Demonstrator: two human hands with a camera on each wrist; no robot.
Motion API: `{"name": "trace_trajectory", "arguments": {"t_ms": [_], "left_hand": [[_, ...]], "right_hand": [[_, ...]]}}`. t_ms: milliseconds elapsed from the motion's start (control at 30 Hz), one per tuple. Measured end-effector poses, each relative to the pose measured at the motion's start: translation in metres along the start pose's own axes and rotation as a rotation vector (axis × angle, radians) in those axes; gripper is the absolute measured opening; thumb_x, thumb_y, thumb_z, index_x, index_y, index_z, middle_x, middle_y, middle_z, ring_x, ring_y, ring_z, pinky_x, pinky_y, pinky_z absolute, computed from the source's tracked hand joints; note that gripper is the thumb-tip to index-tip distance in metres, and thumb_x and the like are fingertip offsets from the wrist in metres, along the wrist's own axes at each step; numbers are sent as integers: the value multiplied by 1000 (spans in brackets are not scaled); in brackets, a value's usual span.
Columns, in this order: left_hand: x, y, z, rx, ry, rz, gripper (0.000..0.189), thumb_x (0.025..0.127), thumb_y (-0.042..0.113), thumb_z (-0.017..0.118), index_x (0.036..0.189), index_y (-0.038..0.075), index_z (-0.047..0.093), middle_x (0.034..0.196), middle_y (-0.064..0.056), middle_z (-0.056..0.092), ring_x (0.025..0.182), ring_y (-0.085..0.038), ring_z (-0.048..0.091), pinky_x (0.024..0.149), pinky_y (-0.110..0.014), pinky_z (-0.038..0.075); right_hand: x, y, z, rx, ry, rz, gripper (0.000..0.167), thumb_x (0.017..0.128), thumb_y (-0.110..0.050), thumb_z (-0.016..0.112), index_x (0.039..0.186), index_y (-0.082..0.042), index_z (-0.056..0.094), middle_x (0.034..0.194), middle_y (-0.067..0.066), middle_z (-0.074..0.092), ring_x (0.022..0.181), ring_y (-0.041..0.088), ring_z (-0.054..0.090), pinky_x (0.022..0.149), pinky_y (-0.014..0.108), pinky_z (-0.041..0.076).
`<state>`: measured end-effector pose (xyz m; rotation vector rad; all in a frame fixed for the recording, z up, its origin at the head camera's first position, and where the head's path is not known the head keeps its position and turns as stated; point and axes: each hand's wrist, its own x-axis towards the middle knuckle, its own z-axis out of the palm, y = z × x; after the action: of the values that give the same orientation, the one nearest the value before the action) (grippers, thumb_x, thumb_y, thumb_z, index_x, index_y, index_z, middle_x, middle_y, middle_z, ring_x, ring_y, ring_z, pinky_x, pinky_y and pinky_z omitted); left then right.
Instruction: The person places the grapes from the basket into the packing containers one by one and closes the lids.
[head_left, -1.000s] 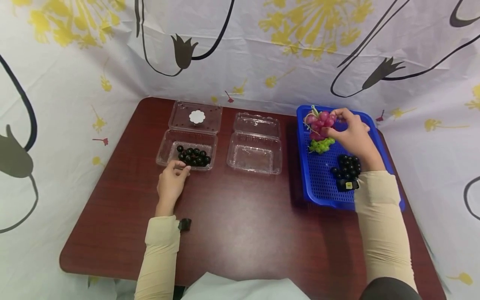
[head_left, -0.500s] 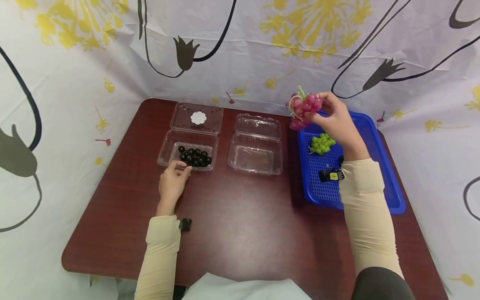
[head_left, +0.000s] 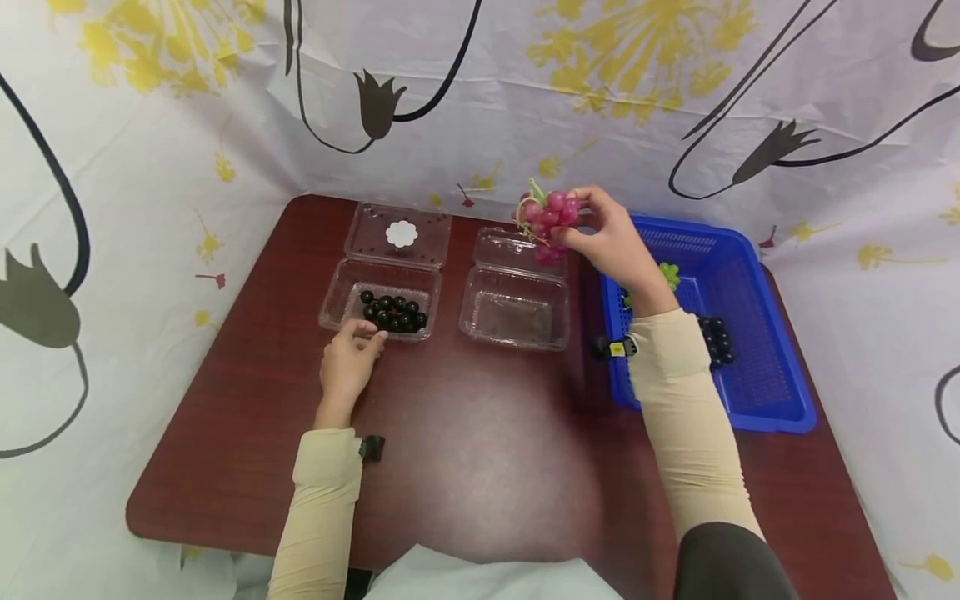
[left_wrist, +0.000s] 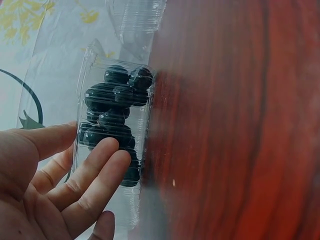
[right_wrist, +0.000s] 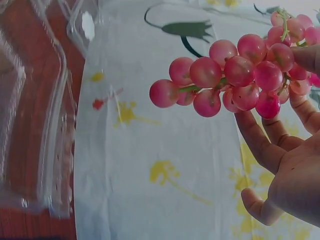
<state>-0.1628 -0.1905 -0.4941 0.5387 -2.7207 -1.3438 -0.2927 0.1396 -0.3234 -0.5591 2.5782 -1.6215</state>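
My right hand [head_left: 613, 246] holds a bunch of pink-red grapes [head_left: 547, 218] up in the air, over the back of the second clear plastic container [head_left: 513, 321]. In the right wrist view the thumb and fingers pinch one end of the pink-red grapes [right_wrist: 245, 75], whose other end points left. My left hand [head_left: 347, 367] is at the front left corner of the left clear plastic container [head_left: 327, 308]. Its fingertips [left_wrist: 122, 160] lie against the front wall while the thumb reaches the rim. Inside that container sit black grapes [head_left: 393, 312].
On the right stands a blue basket [head_left: 772, 358] with green grapes [head_left: 669, 273] and black grapes [head_left: 716, 340], partly hidden by the right arm. Both container lids lie open towards the back, the left lid [head_left: 367, 229] bearing a white sticker [head_left: 401, 234]. A patterned cloth [head_left: 465, 108] hangs behind the table [head_left: 465, 467].
My right hand has lifted the pink-red grapes out of the blue basket and carried them left to the second container. The left hand has stayed at the left container.
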Motion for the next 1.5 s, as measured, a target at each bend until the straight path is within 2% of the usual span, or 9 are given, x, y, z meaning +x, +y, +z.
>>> {"name": "trace_trajectory", "arguments": {"t_ms": [367, 600, 800, 967, 1033, 1067, 1233, 1367, 1500], "left_hand": [[5, 2, -1, 31, -11, 5, 30, 96, 41, 58, 113, 17, 59, 93, -8, 74, 73, -24, 66, 60, -33, 42], [3, 1, -2, 36, 0, 19, 29, 95, 40, 59, 112, 17, 60, 91, -8, 74, 70, -23, 65, 59, -32, 41], [1, 0, -3, 46, -5, 15, 29, 95, 41, 58, 112, 17, 59, 91, -8, 74, 68, -23, 64, 56, -32, 40], [1, 0, -3, 44, -9, 12, 30, 95, 41, 58, 113, 17, 59, 92, -8, 74, 69, -23, 64, 56, -31, 41], [1, 0, -3, 44, -10, 9, 30, 95, 42, 58, 113, 18, 59, 92, -8, 74, 69, -23, 64, 57, -31, 40], [1, 1, -3, 44, -12, 8, 31, 95, 43, 58, 113, 18, 59, 91, -8, 74, 69, -23, 64, 57, -31, 41], [0, 1, -3, 44, -21, 2, 31, 95, 42, 58, 114, 18, 59, 92, -8, 74, 68, -22, 64, 57, -31, 40], [0, 0, -2, 43, -21, -10, 31, 95, 43, 58, 113, 18, 59, 92, -7, 74, 69, -22, 64, 57, -31, 40], [0, 0, -2, 41, -19, -24, 31, 95, 44, 58, 113, 19, 59, 93, -6, 74, 72, -23, 65, 59, -32, 41]], "right_hand": [[20, -4, 54, 82, -104, -67, 34, 85, -1, 65, 115, -1, 50, 111, 5, 54, 91, 13, 62, 74, 21, 52], [24, -4, 88, 66, -154, -26, 35, 83, -3, 65, 115, -4, 50, 118, 12, 55, 107, 26, 58, 86, 33, 50], [30, 3, 116, 39, -194, -2, 34, 85, -5, 62, 116, -6, 48, 114, 14, 57, 103, 25, 58, 83, 35, 49], [36, 9, 138, 26, -230, -11, 33, 86, -4, 63, 116, -6, 48, 107, 13, 60, 96, 22, 61, 89, 30, 43], [37, 13, 146, 10, -237, -23, 33, 86, -4, 64, 115, -5, 49, 107, 13, 60, 96, 22, 61, 93, 31, 35], [38, 14, 150, 10, -244, -27, 33, 86, -3, 64, 115, -4, 49, 106, 13, 60, 96, 23, 61, 92, 31, 37], [40, 21, 163, -89, -252, -26, 32, 87, -9, 66, 116, -5, 51, 109, 12, 62, 104, 24, 61, 97, 41, 18], [43, 22, 171, -106, -270, -23, 32, 88, -11, 67, 116, -5, 51, 111, 13, 63, 106, 25, 62, 100, 47, 16], [46, 20, 179, -144, -284, -17, 33, 89, -16, 68, 116, -8, 52, 111, 10, 64, 106, 23, 61, 96, 50, 14]]}}
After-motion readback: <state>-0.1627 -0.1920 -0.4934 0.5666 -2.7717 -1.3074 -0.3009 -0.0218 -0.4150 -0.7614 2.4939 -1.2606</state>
